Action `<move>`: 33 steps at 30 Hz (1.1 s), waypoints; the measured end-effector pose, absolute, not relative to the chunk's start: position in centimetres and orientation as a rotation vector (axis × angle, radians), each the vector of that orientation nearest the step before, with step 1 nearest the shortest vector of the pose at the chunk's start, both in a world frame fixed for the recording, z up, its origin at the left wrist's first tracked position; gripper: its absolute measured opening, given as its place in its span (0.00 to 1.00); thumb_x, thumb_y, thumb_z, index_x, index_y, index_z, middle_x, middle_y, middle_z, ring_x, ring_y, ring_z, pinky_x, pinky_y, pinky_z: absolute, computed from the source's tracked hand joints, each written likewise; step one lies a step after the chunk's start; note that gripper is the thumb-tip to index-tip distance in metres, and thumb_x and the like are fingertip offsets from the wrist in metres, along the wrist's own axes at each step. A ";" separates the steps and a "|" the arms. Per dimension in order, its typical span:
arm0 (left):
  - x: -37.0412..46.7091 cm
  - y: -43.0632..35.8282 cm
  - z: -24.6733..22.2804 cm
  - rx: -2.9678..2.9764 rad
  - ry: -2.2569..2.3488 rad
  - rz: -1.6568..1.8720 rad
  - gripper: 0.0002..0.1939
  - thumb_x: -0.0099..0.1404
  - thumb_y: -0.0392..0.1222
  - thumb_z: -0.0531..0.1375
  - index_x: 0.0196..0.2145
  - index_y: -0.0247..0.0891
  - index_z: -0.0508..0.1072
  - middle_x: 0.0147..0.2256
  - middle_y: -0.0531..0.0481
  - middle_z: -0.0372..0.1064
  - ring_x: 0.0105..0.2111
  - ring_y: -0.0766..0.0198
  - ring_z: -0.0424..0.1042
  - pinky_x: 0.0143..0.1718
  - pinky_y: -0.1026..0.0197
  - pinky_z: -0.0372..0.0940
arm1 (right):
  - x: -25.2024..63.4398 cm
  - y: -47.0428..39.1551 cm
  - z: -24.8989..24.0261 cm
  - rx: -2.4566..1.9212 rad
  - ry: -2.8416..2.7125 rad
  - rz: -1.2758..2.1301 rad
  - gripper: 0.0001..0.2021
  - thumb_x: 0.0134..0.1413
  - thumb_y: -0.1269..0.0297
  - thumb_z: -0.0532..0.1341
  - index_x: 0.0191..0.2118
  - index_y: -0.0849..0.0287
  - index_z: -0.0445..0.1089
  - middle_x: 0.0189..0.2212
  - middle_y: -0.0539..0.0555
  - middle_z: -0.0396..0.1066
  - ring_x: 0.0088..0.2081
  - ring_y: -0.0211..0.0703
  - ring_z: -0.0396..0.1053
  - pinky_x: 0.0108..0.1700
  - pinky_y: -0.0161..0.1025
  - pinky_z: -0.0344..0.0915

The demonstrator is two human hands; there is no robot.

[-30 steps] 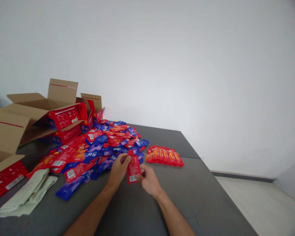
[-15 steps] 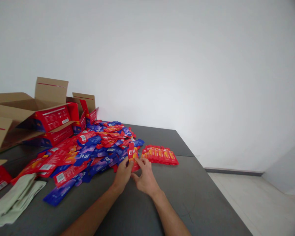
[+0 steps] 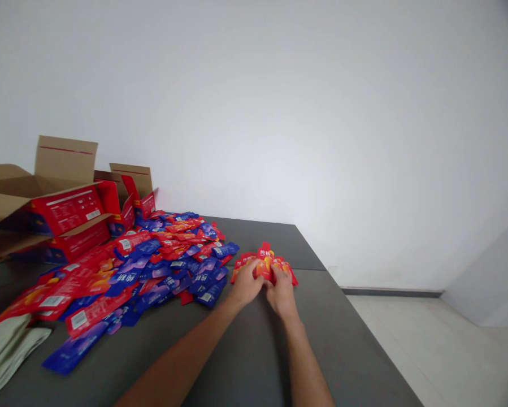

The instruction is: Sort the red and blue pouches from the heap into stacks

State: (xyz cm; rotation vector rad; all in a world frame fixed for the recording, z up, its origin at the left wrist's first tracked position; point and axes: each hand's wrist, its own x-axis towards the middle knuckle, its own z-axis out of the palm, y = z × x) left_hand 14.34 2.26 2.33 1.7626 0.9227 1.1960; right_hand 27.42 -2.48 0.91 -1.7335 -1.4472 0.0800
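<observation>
One flat red plastic packet with orange print (image 3: pixel 265 263) is being held over a row of overlapping red packets (image 3: pixel 242 262), near the right edge of the dark grey table (image 3: pixel 237 367). The left hand (image 3: pixel 247 284) is pinching its left side and the right hand (image 3: pixel 281 293) its right, fingers narrowed onto it. Leftwards, a loose heap of red and blue plastic packets (image 3: pixel 152 265) is spreading. Open red and brown cardboard boxes (image 3: pixel 73 209) are standing towards the far left corner; a folded pale green cloth (image 3: pixel 8 353) is lying near the near left corner.
</observation>
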 end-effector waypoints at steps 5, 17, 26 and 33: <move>16.9 1.4 1.4 2.383 1.191 0.903 0.24 0.65 0.38 0.55 0.59 0.44 0.66 0.60 0.48 0.64 0.63 0.50 0.54 0.64 0.41 0.45 | 29.4 -2.8 0.4 -2.099 -1.361 0.107 0.27 0.53 0.69 0.55 0.60 0.53 0.64 0.59 0.60 0.63 0.64 0.56 0.49 0.58 0.55 0.53; 20.6 2.0 -2.2 2.657 1.476 0.626 0.23 0.72 0.41 0.44 0.61 0.42 0.62 0.63 0.43 0.58 0.65 0.47 0.49 0.61 0.40 0.49 | 30.2 -1.8 -1.6 -2.275 -1.302 0.137 0.30 0.54 0.70 0.52 0.63 0.44 0.59 0.65 0.50 0.55 0.67 0.55 0.41 0.59 0.58 0.49; 19.9 1.2 -1.9 2.669 1.532 0.710 0.23 0.71 0.44 0.46 0.61 0.41 0.62 0.64 0.41 0.56 0.65 0.46 0.49 0.61 0.39 0.49 | 30.1 -1.6 -2.1 -2.233 -1.299 0.047 0.29 0.56 0.68 0.51 0.63 0.45 0.60 0.65 0.50 0.54 0.66 0.60 0.42 0.58 0.61 0.50; 15.2 0.2 -0.8 2.679 1.614 0.783 0.24 0.67 0.37 0.49 0.60 0.36 0.63 0.63 0.37 0.56 0.64 0.46 0.50 0.62 0.41 0.47 | 28.2 -1.5 -1.0 -2.096 -1.337 -0.112 0.24 0.54 0.72 0.52 0.55 0.52 0.70 0.59 0.54 0.64 0.62 0.58 0.50 0.57 0.55 0.52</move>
